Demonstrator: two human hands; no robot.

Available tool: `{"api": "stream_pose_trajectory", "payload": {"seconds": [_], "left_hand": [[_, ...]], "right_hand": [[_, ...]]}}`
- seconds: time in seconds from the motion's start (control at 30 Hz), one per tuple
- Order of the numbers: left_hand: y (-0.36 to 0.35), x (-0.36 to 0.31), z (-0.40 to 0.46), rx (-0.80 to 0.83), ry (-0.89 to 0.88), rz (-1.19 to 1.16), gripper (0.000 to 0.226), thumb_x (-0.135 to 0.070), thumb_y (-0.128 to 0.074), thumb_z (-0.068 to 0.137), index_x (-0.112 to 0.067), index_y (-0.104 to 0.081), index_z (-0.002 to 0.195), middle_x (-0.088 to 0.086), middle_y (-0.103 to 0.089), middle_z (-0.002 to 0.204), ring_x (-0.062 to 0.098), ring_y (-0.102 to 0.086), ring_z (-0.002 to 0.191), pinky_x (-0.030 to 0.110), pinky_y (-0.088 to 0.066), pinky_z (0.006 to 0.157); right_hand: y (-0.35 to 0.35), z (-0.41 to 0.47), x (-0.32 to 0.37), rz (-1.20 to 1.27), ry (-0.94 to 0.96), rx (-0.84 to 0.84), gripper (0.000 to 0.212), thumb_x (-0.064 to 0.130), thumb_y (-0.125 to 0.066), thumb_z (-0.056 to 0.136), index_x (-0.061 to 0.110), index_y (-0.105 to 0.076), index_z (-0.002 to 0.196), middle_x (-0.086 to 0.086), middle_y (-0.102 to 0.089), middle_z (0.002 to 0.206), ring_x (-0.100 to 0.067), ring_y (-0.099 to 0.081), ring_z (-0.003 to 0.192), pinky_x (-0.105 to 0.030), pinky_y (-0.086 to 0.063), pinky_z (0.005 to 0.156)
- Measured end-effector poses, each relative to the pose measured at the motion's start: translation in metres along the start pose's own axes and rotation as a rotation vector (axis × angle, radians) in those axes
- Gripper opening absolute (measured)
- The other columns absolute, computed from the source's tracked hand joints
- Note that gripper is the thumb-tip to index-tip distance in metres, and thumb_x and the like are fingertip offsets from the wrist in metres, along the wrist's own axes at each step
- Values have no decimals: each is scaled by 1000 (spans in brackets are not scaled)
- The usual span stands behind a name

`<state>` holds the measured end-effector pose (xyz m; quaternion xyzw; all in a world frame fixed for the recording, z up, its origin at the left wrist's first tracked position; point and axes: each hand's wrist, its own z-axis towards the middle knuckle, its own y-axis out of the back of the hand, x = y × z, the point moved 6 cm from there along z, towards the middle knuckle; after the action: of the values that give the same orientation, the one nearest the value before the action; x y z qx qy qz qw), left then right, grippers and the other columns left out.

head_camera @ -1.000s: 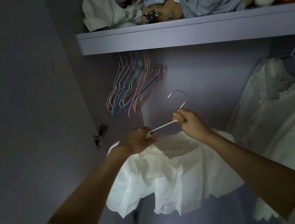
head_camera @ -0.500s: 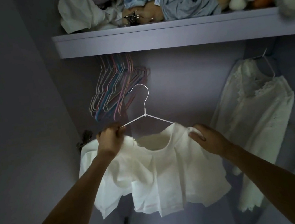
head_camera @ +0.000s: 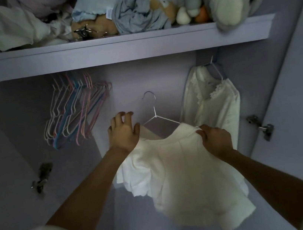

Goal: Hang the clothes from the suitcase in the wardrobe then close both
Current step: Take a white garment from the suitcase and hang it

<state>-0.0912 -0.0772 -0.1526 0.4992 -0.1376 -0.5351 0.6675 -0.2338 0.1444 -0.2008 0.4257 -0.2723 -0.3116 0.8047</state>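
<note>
Step in hand, as judged: seating the white top (head_camera: 180, 161) on the white wire hanger (head_camera: 155, 114) before hooking it up under the shelf (head_camera: 118, 49).

Right hand (head_camera: 215, 138) pinches the top's shoulder at 3 o'clock of the hanger neck. Left hand (head_camera: 124, 132) is at 9 o'clock, fingers spread and loosely bent, gripping nothing visible.

Advice: the left shoulder looks slumped off the hanger arm; pull it over first, then lift by the hook.

Counts: one top in hand, one white lace garment (head_camera: 211, 104) hung at 2 o'clock, one bunch of empty pastel hangers (head_camera: 76, 113) at 10 o'clock, number unclear. Suitcase not visible.
</note>
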Motion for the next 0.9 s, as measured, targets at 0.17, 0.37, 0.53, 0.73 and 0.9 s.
{"api": "stream_pose_trajectory", "payload": {"seconds": [0.17,0.37,0.53,0.73,0.9], "left_hand": [[13,-64,35,-224,-215,133,47,-23,-53,89,-11,-44,133,19,-37,142,37,-33,130,50,-35,98],[26,-118,69,-509,-365,374,63,-35,-42,82,-19,-29,141,18,-29,150,37,-24,137,53,-28,103],[9,-134,102,-584,-324,408,79,-40,-57,82,-25,-13,147,17,-16,155,41,-13,142,61,-9,110],[-3,-134,127,-703,-284,449,81,-54,-43,87,-28,5,147,16,1,157,40,1,143,60,5,109],[-7,-134,133,-784,-280,482,84,-59,-44,84,-27,0,148,13,2,154,42,-7,142,61,-1,107]], "right_hand": [[24,29,-29,-23,-219,32,41,33,-25,101,9,-51,122,-17,-66,107,-36,-61,100,-36,-44,81],[31,74,-69,56,-384,-56,39,28,-26,101,3,-54,113,-20,-64,109,-38,-58,103,-39,-44,84],[18,112,-97,119,-393,-176,40,25,-27,101,0,-57,111,-20,-64,111,-37,-58,105,-39,-44,87],[2,155,-111,138,-410,-230,38,19,-29,100,-2,-58,113,-20,-62,115,-35,-58,107,-37,-45,87],[-22,160,-134,90,-456,-177,35,18,-32,99,0,-60,111,-18,-63,116,-33,-58,109,-34,-44,88]]}}
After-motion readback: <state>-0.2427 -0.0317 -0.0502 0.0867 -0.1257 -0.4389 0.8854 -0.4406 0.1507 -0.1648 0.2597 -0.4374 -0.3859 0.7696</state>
